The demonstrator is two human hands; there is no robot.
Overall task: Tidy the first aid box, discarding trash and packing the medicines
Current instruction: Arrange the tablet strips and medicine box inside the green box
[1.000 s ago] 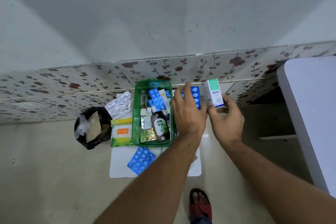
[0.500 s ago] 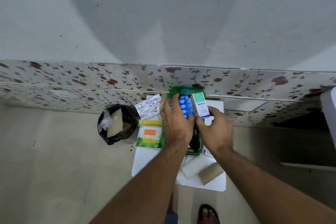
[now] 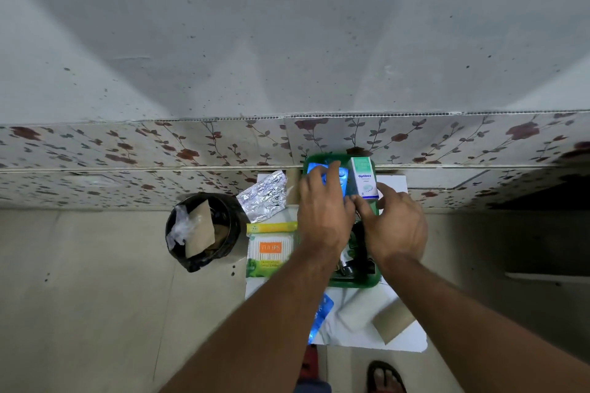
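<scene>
Nearest me, a blue blister strip (image 3: 320, 317) lies on the white board (image 3: 412, 340). Beyond it, over the green box (image 3: 357, 281), my left hand (image 3: 324, 212) presses blue blister packs (image 3: 343, 180) down, fingers spread, while my right hand (image 3: 394, 226) pinches the upright Optibex carton (image 3: 364, 177) at the box's far end.

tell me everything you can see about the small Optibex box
The Optibex box is a small upright carton, seemingly cardboard, white with a green top panel and blue lettering. It stands closed at the far right end of the green tray, near the floral wall tiles. The right hand touches its lower end, fingertips against its base.
</scene>
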